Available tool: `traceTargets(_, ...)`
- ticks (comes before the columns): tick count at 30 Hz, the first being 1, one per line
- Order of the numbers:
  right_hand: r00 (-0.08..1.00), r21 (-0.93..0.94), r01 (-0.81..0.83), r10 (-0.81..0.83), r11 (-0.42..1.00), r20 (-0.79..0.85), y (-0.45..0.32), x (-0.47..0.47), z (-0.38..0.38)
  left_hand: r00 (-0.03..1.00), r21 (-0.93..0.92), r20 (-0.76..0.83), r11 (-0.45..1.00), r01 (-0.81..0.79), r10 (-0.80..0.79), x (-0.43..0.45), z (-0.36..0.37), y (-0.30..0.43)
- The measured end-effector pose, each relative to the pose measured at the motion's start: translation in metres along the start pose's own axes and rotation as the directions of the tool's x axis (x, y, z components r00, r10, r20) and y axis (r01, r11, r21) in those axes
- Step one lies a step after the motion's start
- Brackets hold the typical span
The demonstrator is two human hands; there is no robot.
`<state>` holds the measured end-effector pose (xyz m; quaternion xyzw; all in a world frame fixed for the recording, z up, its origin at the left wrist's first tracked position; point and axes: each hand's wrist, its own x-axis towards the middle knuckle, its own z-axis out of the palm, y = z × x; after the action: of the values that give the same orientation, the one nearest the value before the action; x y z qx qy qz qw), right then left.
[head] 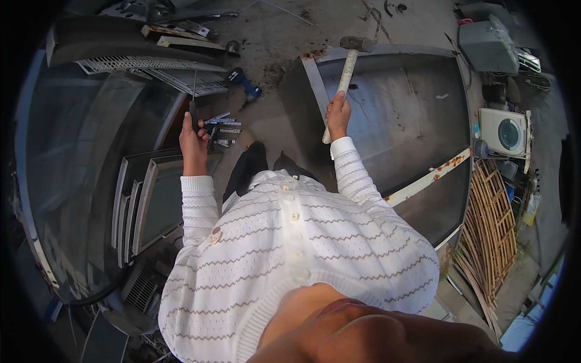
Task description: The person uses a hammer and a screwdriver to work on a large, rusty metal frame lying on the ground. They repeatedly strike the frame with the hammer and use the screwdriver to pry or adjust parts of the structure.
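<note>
A hammer (pixel 347 68) with a dark metal head and a whitish worn handle is gripped near the handle's lower end by my right hand (pixel 338 114), head pointing away from me. My left hand (pixel 194 138) holds a screwdriver (pixel 193 102) by its dark handle, the thin shaft pointing away from me. Just right of the left hand, several silvery strips with markings (pixel 223 122) lie fanned out. Beyond them a blue and black cordless drill (pixel 246 85) lies on the ground. The two hands are well apart.
A large metal-framed panel (pixel 426 179) with rusty bars lies at the right. Framed panes (pixel 152 204) lean at the left, below white wire racks (pixel 150 63). Farther right are a front-loading washing machine (pixel 501 131) and a bamboo lattice (pixel 488 227).
</note>
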<state>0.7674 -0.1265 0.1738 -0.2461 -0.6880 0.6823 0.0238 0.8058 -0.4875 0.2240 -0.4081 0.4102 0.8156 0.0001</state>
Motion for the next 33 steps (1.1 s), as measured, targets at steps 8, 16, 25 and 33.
traceTargets(8, 0.989, -0.527, -0.124, 0.06, 0.841, -0.137, 0.137, -0.043, -0.023, 0.996, 0.034, 0.089, 0.999, -0.025, 0.022, 0.06, 0.007, 0.06)
traceTargets(16, 0.907, -0.384, -0.384, 0.42, 0.84, 0.013, 0.045, -0.053, 0.029, 0.993, 0.222, 0.086, 0.973, 0.064, -0.085, 0.073, 0.025, 0.08)
traceTargets(25, 0.875, -0.379, 0.003, 0.181, 0.926, 0.449, -0.032, 0.071, 0.136, 0.968, 0.193, 0.186, 0.959, -0.206, 0.17, 0.042, 0.062, 0.123)
traceTargets(33, 0.717, -0.131, -0.09, 0.155, 0.987, 0.68, -0.125, 0.116, 0.191, 0.991, 0.201, -0.034, 0.972, -0.12, 0.13, 0.035, 0.056, 0.103)
